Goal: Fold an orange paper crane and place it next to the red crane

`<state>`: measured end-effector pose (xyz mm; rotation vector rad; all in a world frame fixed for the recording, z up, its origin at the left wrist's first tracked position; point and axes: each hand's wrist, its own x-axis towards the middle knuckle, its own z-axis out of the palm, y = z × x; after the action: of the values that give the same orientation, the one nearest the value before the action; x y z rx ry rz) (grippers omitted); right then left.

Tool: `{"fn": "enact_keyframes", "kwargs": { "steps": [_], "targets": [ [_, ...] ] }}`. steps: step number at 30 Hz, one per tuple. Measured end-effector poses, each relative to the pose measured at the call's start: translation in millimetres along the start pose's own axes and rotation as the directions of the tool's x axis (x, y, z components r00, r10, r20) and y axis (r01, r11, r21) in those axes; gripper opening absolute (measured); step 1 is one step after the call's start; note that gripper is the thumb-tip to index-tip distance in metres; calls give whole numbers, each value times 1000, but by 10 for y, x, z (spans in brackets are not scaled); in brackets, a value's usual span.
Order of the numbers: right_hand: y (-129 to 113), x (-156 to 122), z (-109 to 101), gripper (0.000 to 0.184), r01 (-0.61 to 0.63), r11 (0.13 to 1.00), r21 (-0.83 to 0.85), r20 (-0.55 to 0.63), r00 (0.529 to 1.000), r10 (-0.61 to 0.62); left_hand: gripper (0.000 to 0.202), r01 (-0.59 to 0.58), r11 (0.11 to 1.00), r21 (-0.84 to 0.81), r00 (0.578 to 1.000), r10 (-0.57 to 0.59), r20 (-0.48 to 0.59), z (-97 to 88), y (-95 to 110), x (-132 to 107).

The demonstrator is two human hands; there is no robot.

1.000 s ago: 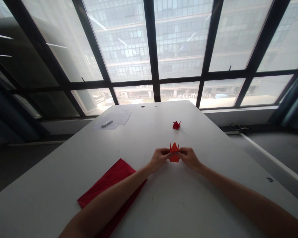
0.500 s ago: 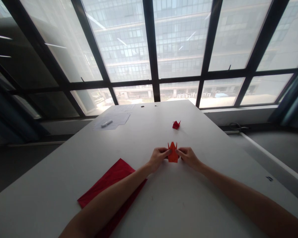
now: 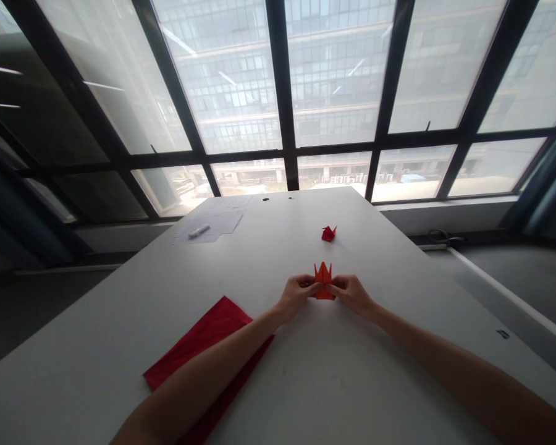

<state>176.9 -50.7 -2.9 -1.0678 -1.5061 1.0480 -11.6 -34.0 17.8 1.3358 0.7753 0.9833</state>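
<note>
- Head view, the step in hand: both hands work on one small orange folded paper [image 3: 323,275], which looks part-way through being shaped; my judgement is that a fold is being pressed or set.
- Left hand [image 3: 294,294]: closed on the paper's left side, its thumb lying across the near face.
- Right hand [image 3: 352,293]: closed on the right side in the same way, the two thumbs close together at the middle.
- The paper stands between the hands, over the middle of the worktop [image 3: 352,383]; a broad peak and two slim points rise at its top, and its lower edge is blunt. Whether that edge touches the surface I cannot tell.
- Any further fold would call for one hand to steady the body while the other pinches lightly, since the slim points look easy to crumple.
- Around it: a red folded figure [image 3: 328,234] lies beyond the hands, and a large red sheet [image 3: 208,337] lies partly hidden behind the left forearm.
</note>
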Motion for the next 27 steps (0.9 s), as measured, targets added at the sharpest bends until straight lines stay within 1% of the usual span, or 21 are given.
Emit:
{"fn": "enact_keyframes", "kwargs": {
  "steps": [2, 4, 6, 8, 12, 17, 20, 27],
  "targets": [
    [2, -3, 1, 38, 6, 1000, 0, -8, 1000, -6, 45, -18, 998, -62, 1000, 18, 10, -7, -11, 17],
    [-11, -5, -2, 38, 14, 1000, -2, 11, 1000, -14, 45, -55, 992, -117, 998, 51, -36, -27, -29, 44],
    [-31, -7, -9, 39, 16, 1000, 6, 41, 999, -17, 45, -99, 989, -112, 991, 88, -99, -56, -46, 71],
    [-47, -8, -18, 39, 19, 1000, 15, 68, 997, -20, 44, -140, 987, -73, 984, 131, -125, -80, -55, 87],
    [-55, -12, -32, 38, 29, 1000, -2, 90, 996, -29, 40, -193, 980, -48, 977, 187, -103, -80, -37, 79],
    [-41, -15, -33, 36, 25, 1000, -4, 89, 996, -25, 28, -228, 973, -42, 968, 222, -116, -56, -2, 58],
    [-32, -11, -34, 35, 21, 1000, 8, 93, 995, -22, 26, -250, 968, -5, 962, 248, -111, -61, 11, 55],
    [-48, -13, -36, 32, 23, 1000, 17, 93, 995, -25, 26, -295, 955, 14, 952, 295, -87, -53, 8, 63]
  ]
}}
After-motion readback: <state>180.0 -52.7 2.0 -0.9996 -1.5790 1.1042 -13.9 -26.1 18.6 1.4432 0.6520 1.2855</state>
